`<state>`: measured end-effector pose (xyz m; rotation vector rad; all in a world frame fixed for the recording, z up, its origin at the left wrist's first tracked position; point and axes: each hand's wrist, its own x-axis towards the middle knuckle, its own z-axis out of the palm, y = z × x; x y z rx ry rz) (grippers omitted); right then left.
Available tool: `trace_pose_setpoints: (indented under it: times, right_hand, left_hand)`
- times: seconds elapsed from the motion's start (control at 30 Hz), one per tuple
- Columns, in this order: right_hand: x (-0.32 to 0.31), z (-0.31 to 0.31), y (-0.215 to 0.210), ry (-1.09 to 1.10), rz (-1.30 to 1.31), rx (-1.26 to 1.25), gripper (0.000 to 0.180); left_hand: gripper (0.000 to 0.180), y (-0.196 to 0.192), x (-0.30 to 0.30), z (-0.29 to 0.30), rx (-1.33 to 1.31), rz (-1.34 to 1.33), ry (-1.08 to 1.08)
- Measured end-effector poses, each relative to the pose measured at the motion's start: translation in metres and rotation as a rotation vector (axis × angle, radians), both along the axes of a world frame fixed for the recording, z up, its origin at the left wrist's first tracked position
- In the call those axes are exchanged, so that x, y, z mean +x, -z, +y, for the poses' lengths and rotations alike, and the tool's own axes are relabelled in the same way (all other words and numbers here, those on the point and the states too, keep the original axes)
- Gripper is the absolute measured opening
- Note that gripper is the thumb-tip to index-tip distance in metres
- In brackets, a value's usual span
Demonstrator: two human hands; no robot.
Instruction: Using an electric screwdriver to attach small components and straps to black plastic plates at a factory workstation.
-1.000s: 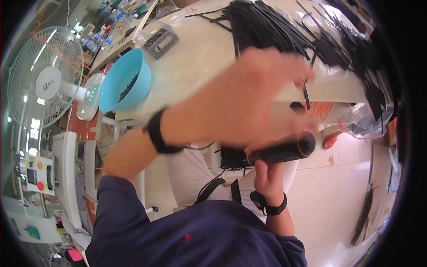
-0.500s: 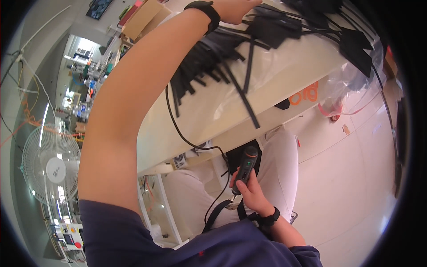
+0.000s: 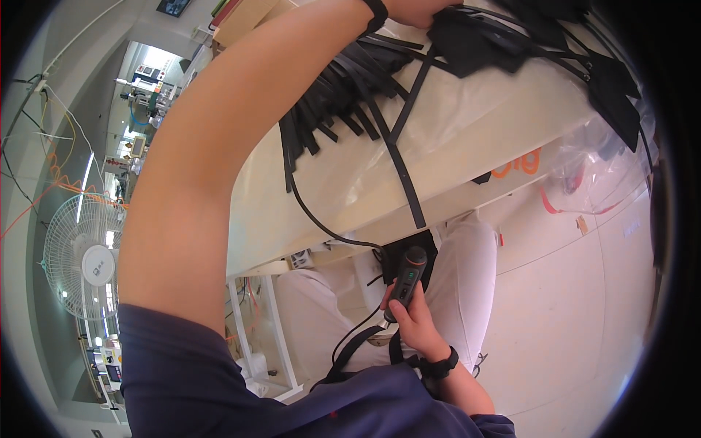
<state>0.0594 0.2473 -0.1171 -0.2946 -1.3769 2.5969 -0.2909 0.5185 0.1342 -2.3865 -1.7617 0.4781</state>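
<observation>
My left hand (image 3: 422, 10) reaches over the table to the top edge of the picture, beside a black flat fabric piece (image 3: 478, 45) with straps. Its fingertips are partly cut off there, so I cannot tell its grip. Left of that piece, many black straps (image 3: 328, 95) lie bunched, partly behind my left forearm. One long strap (image 3: 405, 186) hangs toward the table's near edge. Low over my lap, my right hand (image 3: 418, 317) is wrapped round a dark cylindrical handheld tool (image 3: 409, 281) with an orange ring and small green lights. A shiny metal end points toward me.
The pale table (image 3: 343, 175) crosses the view. A black cable (image 3: 314, 219) runs off it toward my lap. More black pieces (image 3: 613, 95) lie at the right end, above a clear plastic bag (image 3: 595, 171). A white fan (image 3: 87, 259) stands at left. White metal legs (image 3: 274, 332) are under the table.
The view has shifted a little. My left hand and the black fabric piece beside it appear farther right. My right hand keeps hold of the tool, with little change.
</observation>
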Motion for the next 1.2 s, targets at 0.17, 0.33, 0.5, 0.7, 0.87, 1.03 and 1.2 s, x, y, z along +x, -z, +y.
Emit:
trace_pose_setpoints:
  times: [0.17,0.33,0.5,0.7,0.87,1.03,1.2]
  right_hand:
    - [0.0,-0.001,0.0,-0.002,-0.008,0.027,0.027]
    - [0.003,-0.002,0.003,0.014,-0.021,0.017,0.027]
    - [0.002,-0.001,0.001,0.0,0.005,0.043,0.032]
    - [0.003,-0.005,0.009,-0.002,0.025,0.052,0.037]
    - [0.002,-0.008,-0.002,0.008,0.047,0.114,0.038]
    - [0.003,-0.015,-0.001,0.044,0.07,0.105,0.037]
    - [0.005,-0.027,-0.003,0.058,0.064,0.128,0.037]
  left_hand:
    - [0.023,0.009,0.011,0.0,0.116,0.015,0.007]
    - [0.014,0.013,0.014,0.0,0.119,0.065,0.005]
    - [0.013,-0.006,-0.025,-0.001,0.315,-0.02,0.047]
    - [0.016,-0.062,-0.025,-0.027,0.558,-0.199,-0.047]
    - [0.024,-0.111,-0.023,-0.096,0.928,-0.205,-0.133]
    - [0.029,-0.156,-0.038,-0.2,0.943,-0.087,-0.555]
    - [0.03,-0.15,0.01,-0.314,0.966,-0.873,-0.926]
